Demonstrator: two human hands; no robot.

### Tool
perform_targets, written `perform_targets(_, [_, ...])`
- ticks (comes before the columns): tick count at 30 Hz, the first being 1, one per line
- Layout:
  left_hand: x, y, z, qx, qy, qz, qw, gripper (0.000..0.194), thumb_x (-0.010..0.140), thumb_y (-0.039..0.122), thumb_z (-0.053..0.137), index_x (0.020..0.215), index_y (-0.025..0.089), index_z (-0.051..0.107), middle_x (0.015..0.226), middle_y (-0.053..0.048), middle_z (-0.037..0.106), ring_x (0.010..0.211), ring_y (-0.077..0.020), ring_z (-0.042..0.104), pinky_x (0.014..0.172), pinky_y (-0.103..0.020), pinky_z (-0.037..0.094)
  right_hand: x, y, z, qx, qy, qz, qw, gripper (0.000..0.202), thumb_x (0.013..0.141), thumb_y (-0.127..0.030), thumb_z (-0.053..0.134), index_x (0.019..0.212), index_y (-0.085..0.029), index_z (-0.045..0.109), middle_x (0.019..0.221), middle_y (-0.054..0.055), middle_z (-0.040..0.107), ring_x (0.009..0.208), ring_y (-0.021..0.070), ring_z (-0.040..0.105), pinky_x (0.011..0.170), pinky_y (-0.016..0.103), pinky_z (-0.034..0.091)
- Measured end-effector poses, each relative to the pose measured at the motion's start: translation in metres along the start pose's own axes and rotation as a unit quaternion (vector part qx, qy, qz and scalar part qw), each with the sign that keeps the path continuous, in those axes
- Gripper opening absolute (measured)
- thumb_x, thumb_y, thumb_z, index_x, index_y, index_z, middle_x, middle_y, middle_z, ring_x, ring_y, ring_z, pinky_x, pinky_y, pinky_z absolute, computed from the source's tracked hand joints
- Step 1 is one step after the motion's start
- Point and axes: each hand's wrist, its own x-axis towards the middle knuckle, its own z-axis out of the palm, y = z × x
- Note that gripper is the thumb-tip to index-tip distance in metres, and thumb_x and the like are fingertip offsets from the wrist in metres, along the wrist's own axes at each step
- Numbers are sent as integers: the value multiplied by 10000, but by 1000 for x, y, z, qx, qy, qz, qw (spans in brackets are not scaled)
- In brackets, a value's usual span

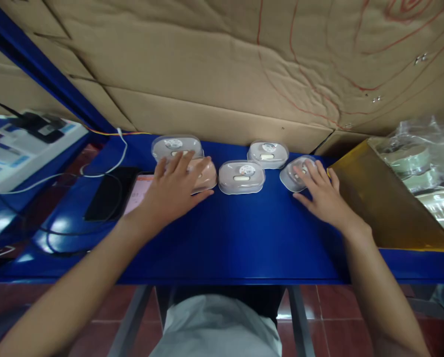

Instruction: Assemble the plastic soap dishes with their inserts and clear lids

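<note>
Several oval plastic boxes with clear covers, small white bars and some round stickers lie on the blue table. My left hand (177,183), fingers spread, rests over a pinkish-brown box (206,176); its fingertips reach the front of a greyish box (175,145) behind. My right hand (322,193) lies with fingers apart on the near right side of another greyish box (295,173), which sits at an angle. Neither hand is closed round a box. Between my hands are a front greyish box (240,177) and a rear greyish box (268,153).
A carton (389,198) at the right holds plastic-wrapped pale parts (411,161). At the left are a phone (138,191), a dark flat object (110,196), loose cables and a white power strip (9,158). A cardboard wall (192,69) stands behind the blue table (244,238).
</note>
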Motion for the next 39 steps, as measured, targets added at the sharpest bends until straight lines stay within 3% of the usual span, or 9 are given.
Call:
perform_targets(5, [12, -22, -6, -28, -72, -33, 996, 568, 988, 468, 732, 1517, 318, 591, 1546, -106, 625, 1394, -435, 605, 1135, -615, 500, 22, 29, -5, 38, -14, 31, 999, 697, 997, -695, 597, 1601, -355, 536, 1645, 109, 543, 1459, 437, 503, 1096, 622, 467])
perform_targets(9, [27, -13, 3, -117, -48, -66, 990, 535, 1059, 546, 591, 1531, 295, 565, 1460, -88, 689, 1295, -362, 681, 1081, -505, 554, 28, 0, -11, -39, 29, 26, 998, 701, 1025, -754, 491, 1514, -277, 648, 1384, 169, 703, 1211, 412, 609, 964, 537, 463])
perform_targets(13, [45, 14, 20, -123, -9, -5, 992, 585, 1094, 469, 510, 1598, 173, 488, 1626, -186, 522, 1468, -381, 546, 1191, -541, 472, 45, -31, -6, -90, 43, 52, 994, 703, 1097, -691, 335, 1252, -178, 790, 1091, 185, 746, 1052, 366, 647, 940, 508, 428])
perform_targets(18, [59, 31, 13, -75, 48, -12, 996, 524, 1133, 408, 374, 1604, 214, 497, 1706, -183, 411, 1558, -372, 435, 1296, -578, 313, 62, -52, -4, -9, 55, -22, 998, 624, 1112, -640, 395, 1484, -203, 638, 1377, 177, 723, 1269, 361, 635, 1073, 504, 421])
perform_targets(22, [62, -8, 5, -21, 32, -126, 991, 629, 1048, 480, 575, 1620, 243, 465, 1736, -195, 341, 1620, -417, 305, 1299, -670, 225, 73, -69, -2, 106, -20, -159, 981, 681, 1028, -642, 630, 1604, -293, 528, 1666, 131, 524, 1542, 353, 473, 1217, 541, 387])
perform_targets(24, [63, -37, 5, -20, -46, -183, 982, 765, 1005, 555, 641, 1658, 232, 407, 1758, -223, 280, 1632, -483, 221, 1246, -770, 218, 85, -73, -3, 155, -36, -167, 973, 649, 1033, -628, 626, 1569, -266, 583, 1629, 145, 566, 1537, 359, 490, 1226, 550, 401])
perform_targets(28, [66, -69, 7, -46, -106, -174, 978, 754, 947, 480, 758, 1613, 250, 488, 1641, -226, 475, 1505, -514, 414, 1121, -782, 391, 114, -65, -10, 217, -32, -139, 966, 558, 1129, -609, 370, 1414, -289, 727, 1419, 79, 742, 1362, 313, 660, 1185, 513, 471])
perform_targets(32, [64, -59, 5, -64, -50, -149, 986, 595, 1033, 511, 660, 1562, 259, 554, 1580, -164, 580, 1460, -440, 478, 1155, -701, 408, 128, -45, -7, 195, 24, -36, 980, 577, 1141, -560, 305, 1478, -271, 674, 1562, 104, 638, 1497, 326, 545, 1243, 587, 396])
perform_targets(39, [67, -51, 23, -133, 93, -165, 973, 537, 1126, 483, 441, 1566, 185, 517, 1517, -182, 612, 1436, -335, 556, 1197, -506, 456, 124, -6, 4, 171, -35, 3, 985, 546, 1124, -545, 330, 1434, -291, 701, 1536, 94, 658, 1467, 322, 571, 1212, 580, 449])
